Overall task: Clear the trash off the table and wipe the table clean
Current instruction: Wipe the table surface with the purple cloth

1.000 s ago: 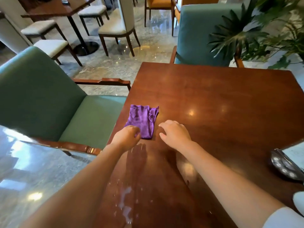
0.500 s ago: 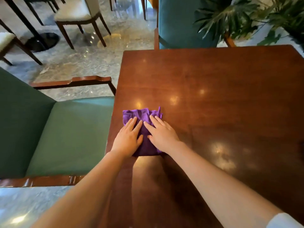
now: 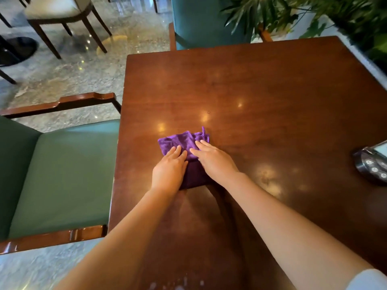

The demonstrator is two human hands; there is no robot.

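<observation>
A folded purple cloth (image 3: 180, 141) lies on the dark glossy wooden table (image 3: 261, 97), a little left of its middle. My left hand (image 3: 168, 171) rests flat on the cloth's near left part, fingers stretched out. My right hand (image 3: 213, 160) lies flat on its right part, fingers pointing to the far left. Both palms press on the cloth and cover its near half. White wet specks (image 3: 178, 286) show on the table at the near edge, between my forearms.
A green armchair (image 3: 58, 174) with wooden armrests stands tight against the table's left side. A teal chair (image 3: 199, 19) is at the far side, with leafy plants (image 3: 314, 15) at the far right. A dark device with round buttons (image 3: 372, 166) sits at the table's right edge.
A second ago my hands were curled at the cloth's near edge. Now both lie flat on it. Cloth and hands have moved away from the left edge, toward the table's middle.
</observation>
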